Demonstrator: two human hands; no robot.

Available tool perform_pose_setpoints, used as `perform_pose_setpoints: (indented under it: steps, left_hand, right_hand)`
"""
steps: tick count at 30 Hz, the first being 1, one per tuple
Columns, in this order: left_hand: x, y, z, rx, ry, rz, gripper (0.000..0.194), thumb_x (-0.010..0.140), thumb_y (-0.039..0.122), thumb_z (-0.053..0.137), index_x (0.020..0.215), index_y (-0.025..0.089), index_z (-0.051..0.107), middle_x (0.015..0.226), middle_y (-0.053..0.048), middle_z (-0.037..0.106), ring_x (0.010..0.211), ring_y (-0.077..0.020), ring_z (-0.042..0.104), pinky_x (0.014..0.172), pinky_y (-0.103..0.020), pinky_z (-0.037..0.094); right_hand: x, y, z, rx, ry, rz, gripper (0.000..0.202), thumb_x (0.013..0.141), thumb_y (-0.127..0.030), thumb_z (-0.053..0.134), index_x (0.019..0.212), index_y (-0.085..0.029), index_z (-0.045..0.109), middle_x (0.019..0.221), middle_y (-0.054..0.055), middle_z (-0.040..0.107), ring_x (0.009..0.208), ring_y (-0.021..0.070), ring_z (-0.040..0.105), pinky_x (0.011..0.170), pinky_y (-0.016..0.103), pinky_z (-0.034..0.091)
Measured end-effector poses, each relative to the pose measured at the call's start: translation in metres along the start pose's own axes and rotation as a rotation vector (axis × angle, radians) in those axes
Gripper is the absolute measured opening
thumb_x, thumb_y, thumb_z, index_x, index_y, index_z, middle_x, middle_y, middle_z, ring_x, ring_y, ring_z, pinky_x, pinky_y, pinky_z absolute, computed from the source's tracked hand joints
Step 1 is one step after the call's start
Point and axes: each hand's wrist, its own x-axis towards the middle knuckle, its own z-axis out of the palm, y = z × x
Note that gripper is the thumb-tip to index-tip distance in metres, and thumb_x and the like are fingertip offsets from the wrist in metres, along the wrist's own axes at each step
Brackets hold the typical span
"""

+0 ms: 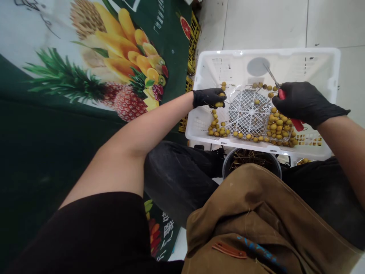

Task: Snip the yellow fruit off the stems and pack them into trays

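A white plastic crate (265,53) holds loose yellow-brown round fruits (216,129) on thin stems. My left hand (209,98), in a black glove, is closed round several of these fruits over the crate's left side. In my right hand (299,101), also black-gloved, are red-handled scissors (282,94), their metal blades pointing up and away. Below that hand, a clear plastic box (278,125) full of fruits stands inside the crate. More fruits lie along the crate's near wall and near its middle.
Between my knees stands a dark bucket (224,167) with dry stems in it. A green printed fruit banner (171,53) covers the left side, with yellow crates (194,42) at its edge. Pale floor tiles (265,23) lie beyond the white crate.
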Motion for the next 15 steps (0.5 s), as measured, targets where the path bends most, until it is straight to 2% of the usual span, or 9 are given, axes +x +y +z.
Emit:
perform_pose_setpoints:
  steps: [3, 7, 11, 15]
  left_hand:
    - [-0.004, -0.005, -0.006, -0.168, -0.011, 0.086, 0.055, 0.097, 0.069, 0.074, 0.115, 0.017, 0.074, 0.103, -0.022, 0.08, 0.086, -0.0284, 0.077, 0.075, -0.048, 0.062]
    - [-0.014, -0.011, -0.008, -0.221, -0.03, 0.103, 0.062, 0.096, 0.077, 0.072, 0.112, 0.018, 0.075, 0.105, -0.02, 0.079, 0.087, -0.028, 0.077, 0.077, -0.05, 0.063]
    - [-0.031, -0.013, -0.001, -0.223, -0.025, 0.138, 0.061, 0.098, 0.076, 0.073, 0.118, 0.019, 0.076, 0.107, -0.019, 0.079, 0.093, -0.0301, 0.079, 0.079, -0.051, 0.064]
    - [-0.047, -0.01, 0.012, -0.343, -0.072, 0.158, 0.049, 0.099, 0.066, 0.075, 0.119, 0.022, 0.072, 0.102, -0.014, 0.078, 0.088, -0.0278, 0.077, 0.077, -0.049, 0.063]
  right_hand:
    - [0.004, -0.001, 0.009, 0.001, -0.071, -0.027, 0.017, 0.1, -0.034, 0.062, 0.092, -0.02, 0.066, 0.082, 0.01, 0.066, 0.075, 0.0222, 0.055, 0.075, 0.035, 0.04]
    - [0.005, -0.015, 0.027, 0.164, -0.271, -0.007, 0.024, 0.1, -0.043, 0.067, 0.089, -0.022, 0.067, 0.078, 0.006, 0.07, 0.073, 0.0231, 0.064, 0.073, 0.033, 0.047]
    - [-0.003, -0.036, 0.042, 0.297, -0.448, -0.001, 0.035, 0.099, -0.051, 0.074, 0.081, -0.022, 0.068, 0.078, 0.005, 0.075, 0.07, 0.0209, 0.066, 0.07, 0.031, 0.048]
    - [-0.01, -0.048, 0.049, 0.363, -0.531, -0.022, 0.04, 0.099, -0.054, 0.072, 0.077, -0.022, 0.068, 0.08, 0.006, 0.077, 0.07, 0.0226, 0.069, 0.067, 0.031, 0.05]
